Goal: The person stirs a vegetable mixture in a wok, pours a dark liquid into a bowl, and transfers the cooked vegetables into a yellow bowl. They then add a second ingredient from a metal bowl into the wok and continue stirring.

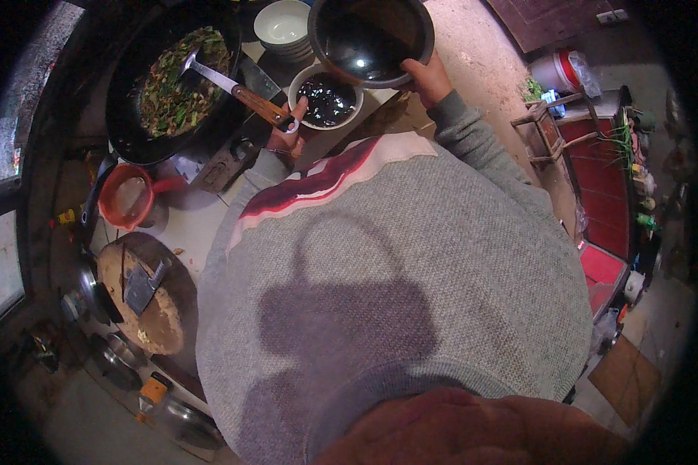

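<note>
My right hand grips the rim of a dark round pot, tilted beside and partly over a white bowl of dark, shiny contents. Near that bowl's left side is my left hand, with the wooden handle of a metal spatula or ladle at its fingers. The metal head of that utensil rests in a black wok, on chopped greens and small brown pieces. A stack of white bowls stands behind the filled bowl. Whether any liquid runs from the pot cannot be told.
A red plastic dipper stands below the wok. Further down, a cleaver lies on a round wooden chopping board. Metal lids or pans are at the lower left. A wooden stool and a red-fronted cabinet are at the right.
</note>
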{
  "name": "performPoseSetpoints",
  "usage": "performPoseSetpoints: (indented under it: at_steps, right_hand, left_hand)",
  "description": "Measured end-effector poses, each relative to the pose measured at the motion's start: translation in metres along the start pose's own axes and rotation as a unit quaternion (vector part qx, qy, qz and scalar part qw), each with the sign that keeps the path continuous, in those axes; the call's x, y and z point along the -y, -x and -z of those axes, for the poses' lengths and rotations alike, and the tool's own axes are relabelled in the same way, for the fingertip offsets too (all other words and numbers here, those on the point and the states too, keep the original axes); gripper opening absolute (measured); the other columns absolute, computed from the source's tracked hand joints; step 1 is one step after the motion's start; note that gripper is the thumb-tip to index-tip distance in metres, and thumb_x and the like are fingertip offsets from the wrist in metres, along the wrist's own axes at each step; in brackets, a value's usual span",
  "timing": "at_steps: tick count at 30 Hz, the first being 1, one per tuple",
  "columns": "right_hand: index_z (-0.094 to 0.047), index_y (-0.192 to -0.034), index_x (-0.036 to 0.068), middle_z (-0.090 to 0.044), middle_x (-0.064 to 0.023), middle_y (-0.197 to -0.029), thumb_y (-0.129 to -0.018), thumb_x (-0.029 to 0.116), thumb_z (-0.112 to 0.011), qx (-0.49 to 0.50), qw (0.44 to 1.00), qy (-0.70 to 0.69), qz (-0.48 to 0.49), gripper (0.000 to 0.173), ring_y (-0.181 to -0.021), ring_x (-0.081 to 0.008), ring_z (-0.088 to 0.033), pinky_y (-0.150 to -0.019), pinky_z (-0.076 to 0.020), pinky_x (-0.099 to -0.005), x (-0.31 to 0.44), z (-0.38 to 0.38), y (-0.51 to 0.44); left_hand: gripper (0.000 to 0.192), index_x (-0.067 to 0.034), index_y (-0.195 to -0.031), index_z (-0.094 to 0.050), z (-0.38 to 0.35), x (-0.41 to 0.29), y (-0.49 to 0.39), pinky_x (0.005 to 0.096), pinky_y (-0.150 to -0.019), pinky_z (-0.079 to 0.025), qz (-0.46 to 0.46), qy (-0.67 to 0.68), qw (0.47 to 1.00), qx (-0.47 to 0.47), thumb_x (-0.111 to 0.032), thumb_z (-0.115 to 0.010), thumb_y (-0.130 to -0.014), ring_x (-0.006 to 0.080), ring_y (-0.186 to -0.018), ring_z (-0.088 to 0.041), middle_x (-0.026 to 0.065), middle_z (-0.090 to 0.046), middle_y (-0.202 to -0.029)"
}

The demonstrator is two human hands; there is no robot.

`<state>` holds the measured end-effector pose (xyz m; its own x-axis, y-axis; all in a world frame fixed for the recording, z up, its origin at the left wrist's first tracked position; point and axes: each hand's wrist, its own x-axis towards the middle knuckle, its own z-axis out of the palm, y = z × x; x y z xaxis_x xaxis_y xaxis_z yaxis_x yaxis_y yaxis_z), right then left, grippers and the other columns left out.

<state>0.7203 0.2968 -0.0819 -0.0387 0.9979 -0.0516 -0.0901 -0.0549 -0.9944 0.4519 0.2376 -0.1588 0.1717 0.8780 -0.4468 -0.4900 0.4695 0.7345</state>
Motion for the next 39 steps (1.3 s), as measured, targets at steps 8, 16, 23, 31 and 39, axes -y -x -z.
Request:
performPoseSetpoints:
  at_steps: [8,16,23,31,39]
  right_hand:
    - [-0.033,-0.127,0.003,-0.054,-0.0151,-0.109,-0.071,0.001,-0.055,0.0,0.999,0.008,-0.031,0.061,-0.087,-0.025,-0.061,-0.067,-0.0569,-0.0355,-0.003,0.002,-0.001]
    - [-0.03,-0.13,0.007,-0.054,-0.0137,-0.108,-0.07,-0.001,-0.055,0.022,1.0,-0.015,-0.001,0.066,-0.088,-0.0282,-0.061,-0.064,-0.0575,-0.0389,-0.001,-0.001,0.003]
    - [-0.038,-0.123,0.003,-0.056,-0.0159,-0.102,-0.078,0.006,-0.051,0.004,0.999,-0.013,-0.036,0.047,-0.082,-0.0267,-0.063,-0.06,-0.0579,-0.0384,-0.005,-0.003,0.004]
    - [-0.037,-0.121,0.003,-0.056,-0.0168,-0.103,-0.075,0.004,-0.052,0.021,0.981,-0.096,-0.165,0.049,-0.08,-0.0295,-0.063,-0.058,-0.0582,-0.0376,-0.016,0.002,-0.001]
    - [-0.049,-0.099,-0.002,-0.058,-0.0158,-0.09,-0.079,0.01,-0.054,-0.019,0.942,-0.147,-0.3,0.024,-0.07,-0.0247,-0.062,-0.055,-0.0537,-0.0319,-0.06,0.009,-0.011]
  left_hand:
    - [0.038,-0.012,-0.118,-0.05,-0.012,-0.006,0.011,0.0339,-0.078,-0.052,-0.005,0.035,0.999,0.007,-0.028,-0.06,-0.085,0.0186,-0.095,-0.058,0.0055,-0.057,-0.108]
    - [0.036,-0.012,-0.116,-0.052,0.004,0.007,-0.003,0.0229,-0.055,-0.047,0.007,-0.016,1.0,-0.026,-0.03,-0.06,-0.085,0.0102,-0.083,-0.058,0.0025,-0.059,-0.101]
    - [0.035,-0.01,-0.114,-0.053,0.004,0.006,-0.001,0.029,-0.069,-0.053,0.019,-0.017,0.999,-0.031,-0.028,-0.061,-0.085,0.0158,-0.09,-0.06,0.0045,-0.06,-0.104]
    - [0.047,-0.013,-0.127,-0.041,0.026,0.021,0.006,0.0301,-0.08,-0.049,-0.045,-0.068,0.997,-0.007,-0.028,-0.059,-0.086,0.0177,-0.1,-0.056,0.0053,-0.054,-0.116]
    - [0.065,-0.006,-0.134,-0.032,0.053,0.037,0.011,0.0321,-0.089,-0.043,-0.032,-0.061,0.997,-0.039,-0.01,-0.063,-0.077,0.0268,-0.105,-0.054,0.0163,-0.052,-0.118]
